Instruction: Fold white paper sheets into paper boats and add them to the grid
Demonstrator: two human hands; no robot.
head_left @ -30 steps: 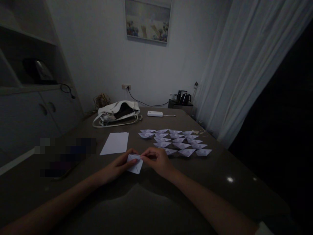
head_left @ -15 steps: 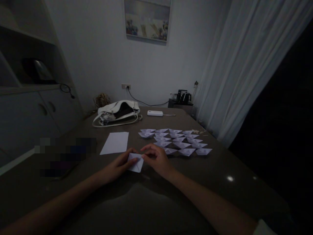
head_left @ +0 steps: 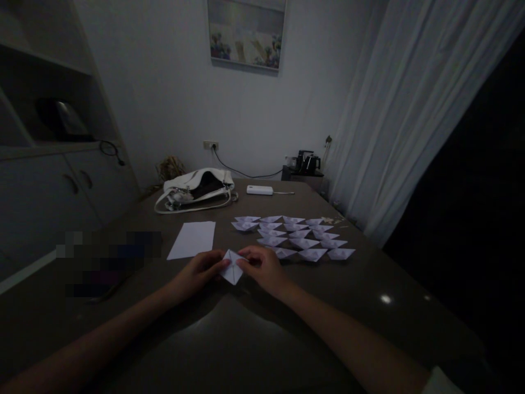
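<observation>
A small folded white paper (head_left: 233, 272), diamond-shaped with creases meeting at its middle, is held between my two hands above the table. My left hand (head_left: 202, 271) pinches its left corner, thumb on the near face. On the opposite corner my right hand (head_left: 262, 268) grips it with thumb and fingers. Just beyond my right hand stand several folded paper boats (head_left: 301, 242) in rows. A stack of white paper sheets (head_left: 192, 239) lies flat beyond my left hand.
A white handbag (head_left: 197, 189) lies open at the table's far left, with a white power bank (head_left: 260, 190) to its right. Small light scraps (head_left: 328, 220) lie by the boats' far right. A sheer curtain (head_left: 369, 137) hangs along the right side.
The folded paper has turned from a tilted square to an upright diamond and shifted slightly right. My right hand's fingers, lifted apart half a second ago, have closed on its right corner.
</observation>
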